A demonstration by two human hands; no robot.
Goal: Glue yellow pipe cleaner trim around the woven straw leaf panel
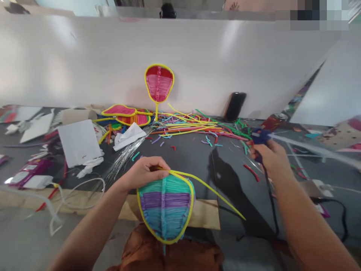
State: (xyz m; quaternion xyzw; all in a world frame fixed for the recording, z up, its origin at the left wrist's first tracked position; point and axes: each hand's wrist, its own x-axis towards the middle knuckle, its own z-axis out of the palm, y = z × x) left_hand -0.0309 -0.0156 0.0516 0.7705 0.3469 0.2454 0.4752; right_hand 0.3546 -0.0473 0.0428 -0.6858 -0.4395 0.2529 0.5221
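Note:
My left hand [150, 171] pinches the top edge of a pipe-cleaner fan [166, 205] with teal, purple and blue bands and a yellow border. A loose yellow pipe cleaner [217, 192] runs off its top to the lower right. My right hand [272, 156] is wrapped round a dark blue hot glue gun [260, 136], away to the right of the fan. A long clear glue stick [316, 146] sticks out from the gun's rear, and a black cord [270, 195] hangs beneath. The gun's nozzle is hard to make out.
A pink and red fan [159, 84] stands upright by the white partition [197, 49]. Pipe cleaners [191, 124] lie piled behind my hands. A phone [235, 106] leans at the back, beside a red can [275, 120]. White cards [80, 143] and packets lie left.

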